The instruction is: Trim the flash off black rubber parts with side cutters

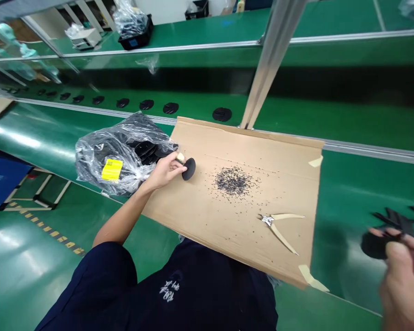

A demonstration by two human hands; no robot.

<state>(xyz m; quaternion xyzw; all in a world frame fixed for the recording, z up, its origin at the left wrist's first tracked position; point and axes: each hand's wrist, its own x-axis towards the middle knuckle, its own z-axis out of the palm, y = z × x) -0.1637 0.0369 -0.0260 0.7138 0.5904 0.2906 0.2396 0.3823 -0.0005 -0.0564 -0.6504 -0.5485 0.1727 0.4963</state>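
Two black discs (190, 169) are held well apart: your left hand (163, 172) pinches one's edge over cardboard (196, 216), probably keeping its face clear; your right hand (405, 269) grips the other disc (373, 246) above the table (345, 193).

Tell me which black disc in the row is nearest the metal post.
The flat round black disc at the row's right end, beside the silver-grey metal post; the widest gap separates it from the rest.
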